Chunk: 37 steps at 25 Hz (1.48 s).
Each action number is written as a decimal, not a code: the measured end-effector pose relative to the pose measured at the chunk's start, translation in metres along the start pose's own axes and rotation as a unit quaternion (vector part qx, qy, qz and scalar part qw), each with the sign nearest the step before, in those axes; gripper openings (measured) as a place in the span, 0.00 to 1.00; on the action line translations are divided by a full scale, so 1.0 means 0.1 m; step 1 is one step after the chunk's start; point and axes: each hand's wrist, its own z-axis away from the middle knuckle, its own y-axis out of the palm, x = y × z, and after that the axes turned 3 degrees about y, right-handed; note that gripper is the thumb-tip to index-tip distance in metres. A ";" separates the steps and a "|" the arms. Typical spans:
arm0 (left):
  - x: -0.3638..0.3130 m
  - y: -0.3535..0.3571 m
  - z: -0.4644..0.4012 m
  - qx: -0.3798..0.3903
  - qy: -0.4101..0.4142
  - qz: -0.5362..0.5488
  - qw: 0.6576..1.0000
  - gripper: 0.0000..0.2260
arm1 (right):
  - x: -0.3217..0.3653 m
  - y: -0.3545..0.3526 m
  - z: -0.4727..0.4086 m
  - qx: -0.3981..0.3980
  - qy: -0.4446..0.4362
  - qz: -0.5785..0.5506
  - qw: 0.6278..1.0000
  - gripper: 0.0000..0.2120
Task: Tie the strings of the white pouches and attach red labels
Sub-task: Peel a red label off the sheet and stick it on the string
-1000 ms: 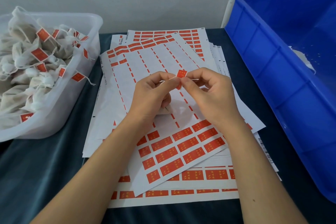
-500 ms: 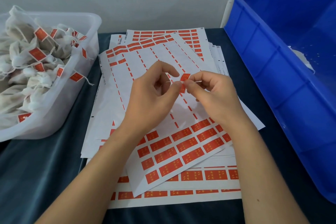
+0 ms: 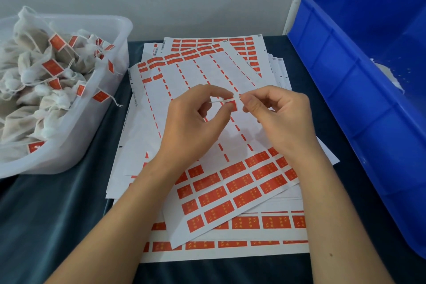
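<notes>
Foreground: label sheets (image 3: 230,193) fanned over the dark table (image 3: 46,214), the nearest rows of red stickers unpeeled, the rows farther up stripped bare. Centre: the left hand (image 3: 193,129) pinches a red label (image 3: 231,104) folded over a thin white string (image 3: 216,100); the right hand (image 3: 279,117) pinches the string's other end just beside the label. The pouch belonging to this string cannot be seen. Left rear: a clear tub (image 3: 115,37) heaped with tied, labelled pouches (image 3: 41,80), judged finished. Right: a blue bin (image 3: 345,71), its contents mostly out of view, so the remaining count is uncertain.
</notes>
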 end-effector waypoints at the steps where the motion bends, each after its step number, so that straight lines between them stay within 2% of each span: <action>1: -0.01 0.00 0.00 0.005 -0.008 0.006 1.000 0.06 | 0.00 0.00 0.00 0.000 -0.003 -0.002 1.000 0.04; 6: -0.03 0.00 0.00 0.021 -0.057 0.048 0.997 0.02 | 0.00 -0.01 0.00 0.004 -0.016 -0.014 1.000 0.07; 10: -0.08 -0.03 -0.02 0.020 -0.107 0.114 0.987 0.14 | 0.01 0.01 0.00 -0.002 -0.028 0.004 1.000 0.07; 14: -0.09 -0.04 -0.04 0.020 -0.128 0.144 0.981 0.15 | -0.01 0.03 -0.01 -0.014 -0.047 0.009 0.999 0.07; 18: -0.07 -0.07 -0.06 0.018 -0.186 0.179 0.966 0.15 | -0.02 0.06 0.00 -0.015 -0.056 0.011 0.998 0.07; 23: -0.10 -0.12 -0.14 0.054 -0.305 0.199 0.930 0.25 | 0.04 0.04 0.01 -0.012 -0.074 -0.005 0.997 0.00; 25: -0.10 -0.13 -0.15 0.077 -0.329 0.188 0.922 0.26 | 0.07 0.04 0.03 -0.009 -0.083 -0.008 0.996 0.03; 27: -0.08 -0.13 -0.15 0.088 -0.328 0.197 0.920 0.24 | 0.09 0.04 0.04 -0.006 -0.089 -0.009 0.996 0.04; 31: -0.05 -0.14 -0.12 0.117 -0.265 0.186 0.939 0.11 | 0.06 0.04 0.03 -0.005 -0.088 -0.005 0.996 0.02; 37: -0.05 -0.11 -0.10 0.108 -0.244 0.179 0.947 0.04 | 0.03 0.03 0.02 -0.012 -0.076 -0.001 0.997 0.01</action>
